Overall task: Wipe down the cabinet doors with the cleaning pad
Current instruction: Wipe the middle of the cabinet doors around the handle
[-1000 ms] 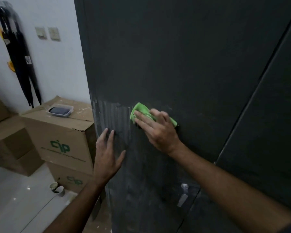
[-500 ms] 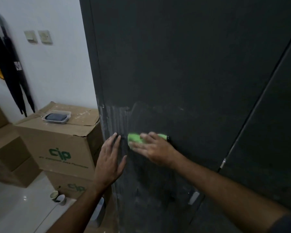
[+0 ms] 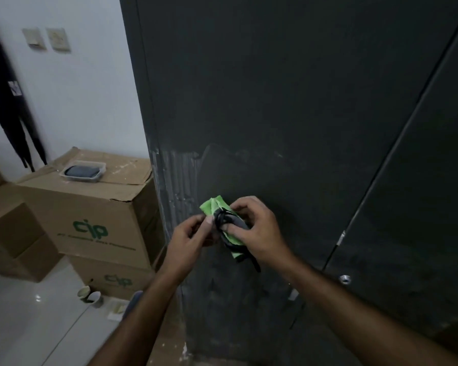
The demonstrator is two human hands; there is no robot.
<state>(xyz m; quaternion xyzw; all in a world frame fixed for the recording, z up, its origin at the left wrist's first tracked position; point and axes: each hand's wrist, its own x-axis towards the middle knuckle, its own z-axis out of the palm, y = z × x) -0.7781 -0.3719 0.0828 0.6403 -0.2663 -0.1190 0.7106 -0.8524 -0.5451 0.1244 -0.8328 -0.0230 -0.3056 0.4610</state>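
A tall dark grey cabinet door (image 3: 288,101) fills the view, with a second door (image 3: 421,207) to its right. Pale wipe streaks mark the left door near its left edge. The green cleaning pad (image 3: 213,207), with a dark grey side and a black strap, is off the door and held in front of it. My right hand (image 3: 259,233) grips the pad from the right. My left hand (image 3: 188,239) pinches the pad's dark edge from the left.
Stacked cardboard boxes (image 3: 90,215) stand left of the cabinet, with a clear plastic tray (image 3: 82,171) on top. Two paper cups (image 3: 90,297) sit on the white floor by the boxes. Black umbrellas (image 3: 8,114) hang on the white wall. A small metal lock (image 3: 344,279) sits low on the right door.
My right hand wiped the pad downward, then lifted it off the door. My left hand left the door surface and came over to pinch the pad.
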